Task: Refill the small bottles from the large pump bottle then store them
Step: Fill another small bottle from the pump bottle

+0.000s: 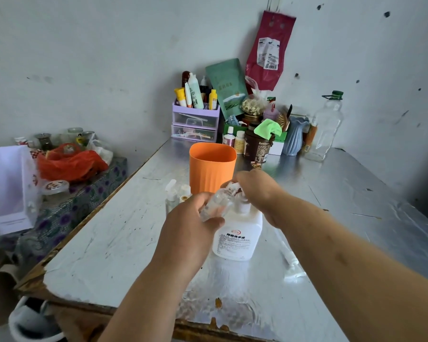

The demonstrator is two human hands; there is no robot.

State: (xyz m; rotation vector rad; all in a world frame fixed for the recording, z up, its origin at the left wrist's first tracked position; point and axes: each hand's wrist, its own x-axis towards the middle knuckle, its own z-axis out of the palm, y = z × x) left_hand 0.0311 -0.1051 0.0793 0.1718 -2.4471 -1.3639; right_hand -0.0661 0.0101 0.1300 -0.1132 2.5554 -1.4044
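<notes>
both hands busy: left hand (190,218) fingers curled around small clear bottle (214,203), tilted; right hand (257,191) fingertips pinching its top, above white pump bottle (237,233).

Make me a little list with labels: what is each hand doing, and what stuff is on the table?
left hand: holds a small clear bottle, tilted, over the pump bottle
right hand: on the top of the large white pump bottle
behind the hands: orange cup, upright, open top
left of the cup: two more small bottles
table: pale, scratched top
far corner: purple drawer organiser with tubes
</notes>
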